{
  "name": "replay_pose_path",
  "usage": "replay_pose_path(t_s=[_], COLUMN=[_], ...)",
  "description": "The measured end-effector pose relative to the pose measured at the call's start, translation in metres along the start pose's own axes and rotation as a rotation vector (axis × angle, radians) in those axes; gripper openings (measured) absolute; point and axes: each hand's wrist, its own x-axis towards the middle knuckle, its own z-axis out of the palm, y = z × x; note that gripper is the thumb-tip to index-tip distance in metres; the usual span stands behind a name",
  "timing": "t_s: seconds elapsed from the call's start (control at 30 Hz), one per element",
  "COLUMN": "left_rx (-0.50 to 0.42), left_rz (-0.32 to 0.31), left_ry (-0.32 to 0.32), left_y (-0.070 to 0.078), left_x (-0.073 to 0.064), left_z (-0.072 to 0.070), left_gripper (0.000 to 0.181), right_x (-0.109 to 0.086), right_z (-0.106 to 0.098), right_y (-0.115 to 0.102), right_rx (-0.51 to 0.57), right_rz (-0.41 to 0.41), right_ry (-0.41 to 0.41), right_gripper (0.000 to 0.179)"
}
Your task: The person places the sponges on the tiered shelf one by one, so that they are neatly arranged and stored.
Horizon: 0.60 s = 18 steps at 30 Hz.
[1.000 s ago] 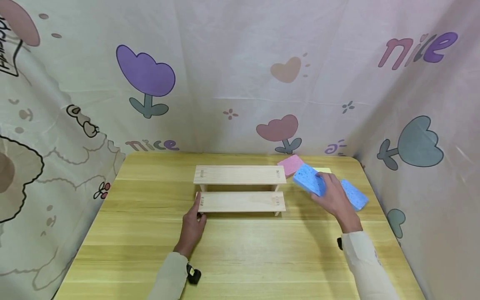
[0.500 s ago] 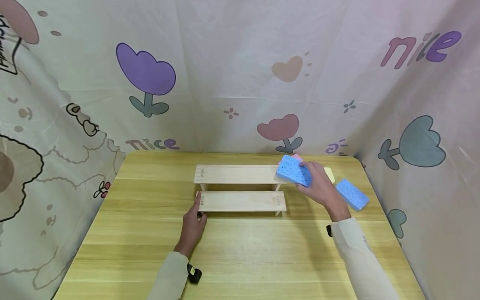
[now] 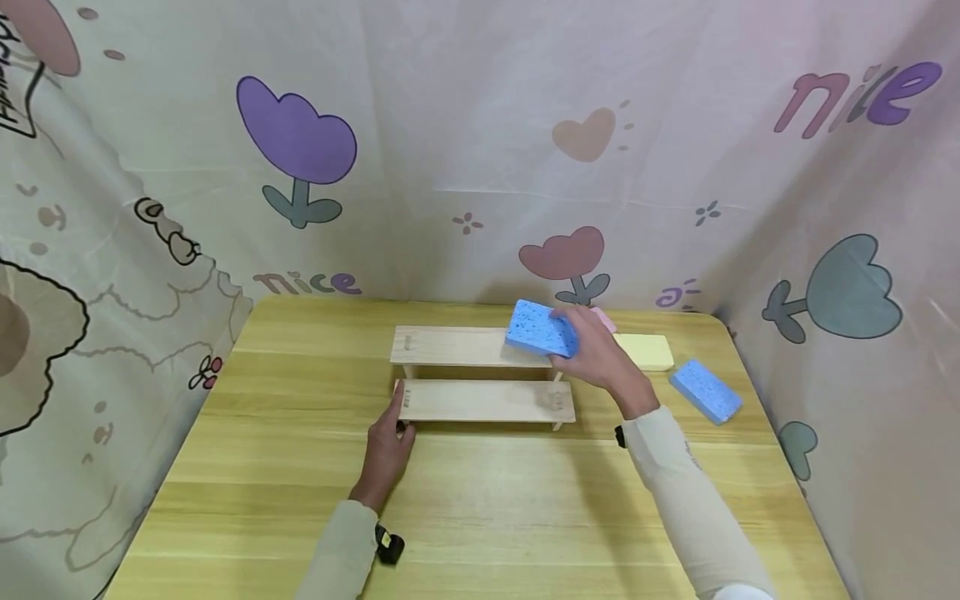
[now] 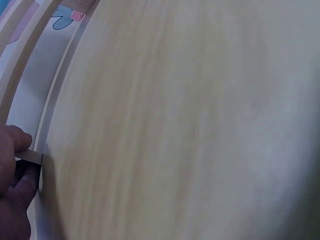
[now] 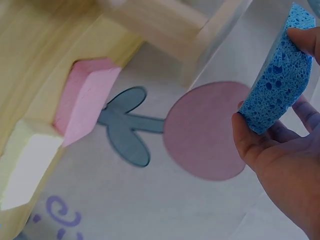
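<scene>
A two-step wooden stand (image 3: 486, 401) sits mid-table, its upper board behind the lower one. My left hand (image 3: 385, 454) pinches the lower board's left end between thumb and fingers; the left wrist view shows the hand (image 4: 15, 180) at its edge. My right hand (image 3: 600, 354) holds a blue sponge (image 3: 542, 328) by its right end, above the right part of the upper board. In the right wrist view the thumb and fingers close on the porous blue sponge (image 5: 280, 75), which is clear of the table.
Behind my right hand a pink sponge (image 3: 603, 320) is mostly hidden; the right wrist view shows the pink sponge (image 5: 87, 97) whole. A yellow sponge (image 3: 647, 352) and a second blue sponge (image 3: 707, 392) lie on the table's right. A printed curtain (image 3: 420, 125) surrounds the table.
My right hand has carried the blue sponge left, from beside the stand to over its upper board, uncovering the yellow sponge. The left hand has kept its place on the lower board.
</scene>
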Motion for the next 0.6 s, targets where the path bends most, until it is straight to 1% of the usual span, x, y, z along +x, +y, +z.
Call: replay_pose_path(t_s=[0.1,0.2,0.37,0.6], left_rx=[-0.012,-0.018,-0.014,-0.017], left_rz=[0.012,0.009,-0.022,-0.051], left_ry=[0.003,-0.01,-0.041,-0.056], left_y=[0.0,-0.001,0.0,0.0], left_x=[0.0,0.0,0.0,0.001], left_z=[-0.001,-0.001,-0.002,-0.002], left_gripper=[0.084,0.083,0.079,0.077], right_x=[0.006,0.011,0.02,0.032], right_z=[0.004,0.008,0.017,0.029], right_y=[-0.01,-0.017,-0.028,-0.044], right_rx=[0.006,0.002,0.025,0.056], right_rz=[0.013,0.014,-0.023,-0.064], right_ry=[-0.03,-0.045,-0.055,-0.078], right_gripper=[0.062,0.061,0.059,0.058])
